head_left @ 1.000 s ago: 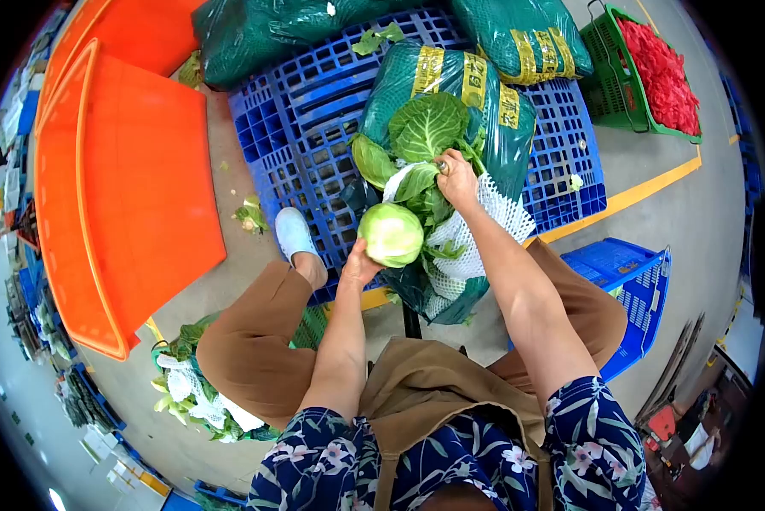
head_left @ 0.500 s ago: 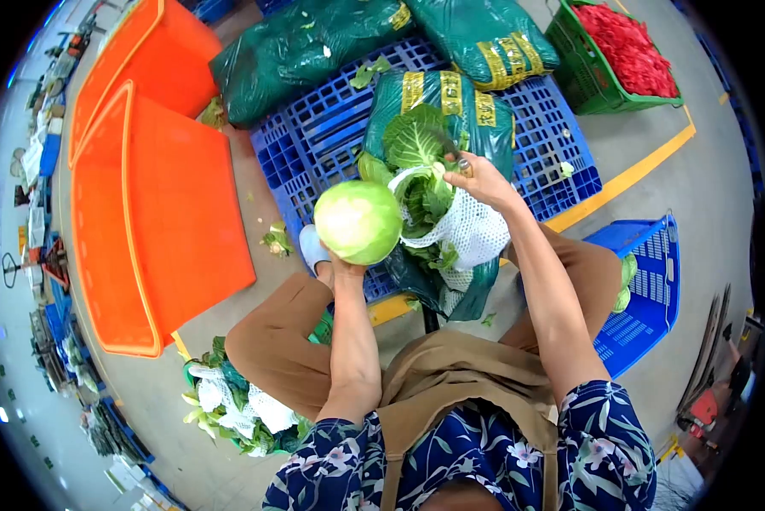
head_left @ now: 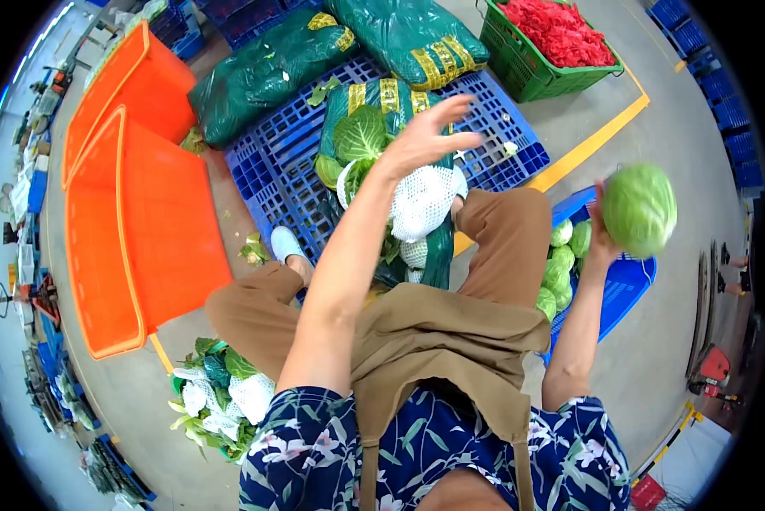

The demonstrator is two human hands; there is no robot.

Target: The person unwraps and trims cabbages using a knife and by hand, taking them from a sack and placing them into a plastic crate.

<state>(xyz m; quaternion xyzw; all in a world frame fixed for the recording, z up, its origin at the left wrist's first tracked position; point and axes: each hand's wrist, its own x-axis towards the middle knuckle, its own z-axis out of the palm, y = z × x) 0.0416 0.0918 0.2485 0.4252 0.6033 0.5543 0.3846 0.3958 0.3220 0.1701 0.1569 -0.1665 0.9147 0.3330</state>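
My left hand (head_left: 429,140) is raised over the white foam net (head_left: 423,203), its fingers apart with nothing in them. Under that arm, loose outer leaves (head_left: 361,134) and the net lie on a green plastic sack (head_left: 388,95) with yellow print. Out to the right, my right hand (head_left: 604,230) grips a trimmed green cabbage (head_left: 639,210) from its left side. That cabbage is above the blue crate (head_left: 625,294), where several cabbages (head_left: 559,274) lie. The knife is not clearly visible.
A blue pallet (head_left: 272,157) in front bears more green sacks (head_left: 272,81). Orange bins (head_left: 174,247) stand at left. A basket of leaves and nets (head_left: 225,396) is by my left knee. A green crate with red material (head_left: 527,72) stands at far right of the pallet.
The cabbage has gone from my left hand to my right hand and out to the right over the blue crate. My left hand has moved up and right, now empty. The view has shifted rightward.
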